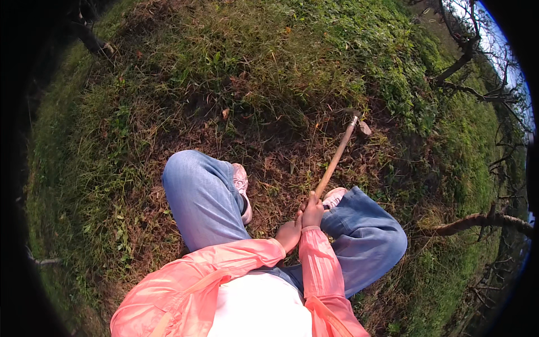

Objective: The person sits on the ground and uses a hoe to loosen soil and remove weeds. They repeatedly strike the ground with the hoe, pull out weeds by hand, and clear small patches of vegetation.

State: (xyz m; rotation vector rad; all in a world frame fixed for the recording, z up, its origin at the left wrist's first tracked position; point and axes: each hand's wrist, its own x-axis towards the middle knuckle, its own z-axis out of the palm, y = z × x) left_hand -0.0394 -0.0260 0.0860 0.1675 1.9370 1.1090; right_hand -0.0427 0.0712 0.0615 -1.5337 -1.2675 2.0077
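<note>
My right hand (pixel 312 214) is closed around the lower part of a long wooden handle (pixel 337 158). Just behind it, my left hand (pixel 289 236) grips the butt end, so the two hands touch. The handle slants forward and to the right, ending in a pale metal collar (pixel 354 119). Past the collar, a dark, thin head, possibly a sickle blade, is partly lost in the grass, so its shape is unclear. A flat brownish piece (pixel 365 128), perhaps a stone or part of the tool, lies right beside the collar.
My bent, jeans-clad legs (pixel 198 198) flank the handle; a pink-and-white shoe (pixel 334 197) is close to my right hand. Flattened dry grass (pixel 273 168) covers the ground between them. Taller green weeds (pixel 362 38) grow ahead. Bare branches (pixel 484 221) reach in from the right.
</note>
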